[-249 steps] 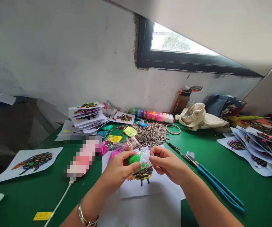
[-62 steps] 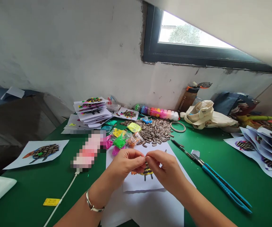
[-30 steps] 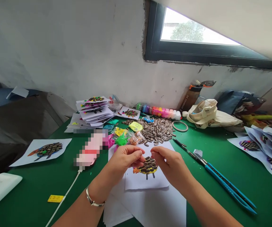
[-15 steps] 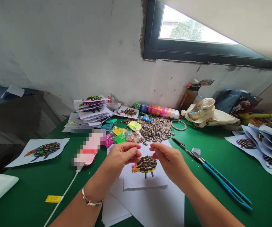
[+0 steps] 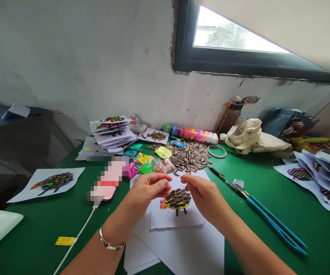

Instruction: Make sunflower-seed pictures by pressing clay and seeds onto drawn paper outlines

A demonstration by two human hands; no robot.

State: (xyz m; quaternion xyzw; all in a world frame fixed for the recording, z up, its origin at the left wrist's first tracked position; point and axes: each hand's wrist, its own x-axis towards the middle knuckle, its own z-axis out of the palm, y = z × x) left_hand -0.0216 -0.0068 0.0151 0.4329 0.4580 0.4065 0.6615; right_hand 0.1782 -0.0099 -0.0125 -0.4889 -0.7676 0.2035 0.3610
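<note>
My left hand (image 5: 153,187) is closed in a pinch, with a tiny green piece of modelling clay (image 5: 167,182) showing at its fingertips. Close by on the right, my right hand (image 5: 201,193) has its fingers curled together; whatever they may hold is hidden. A small gap separates the two hands. Below them lies a white sheet (image 5: 176,223) bearing a hedgehog picture (image 5: 178,199) made of striped sunflower seeds, with a yellow edge, an orange face, a pink dot and dark legs. My fingers hover above this picture.
Sunflower seeds (image 5: 190,156) are heaped behind the sheet, beside bags of coloured clay (image 5: 146,167). A pink phone (image 5: 110,179) and cable lie left; blue tweezers (image 5: 276,225), a pen (image 5: 218,173) and a tape roll (image 5: 217,151) lie right. Finished pictures (image 5: 115,137) are stacked behind.
The green piece of clay now shows at my left fingertips, where it was not visible before. My right fingertips have shifted very slightly left. The picture has stayed in place.
</note>
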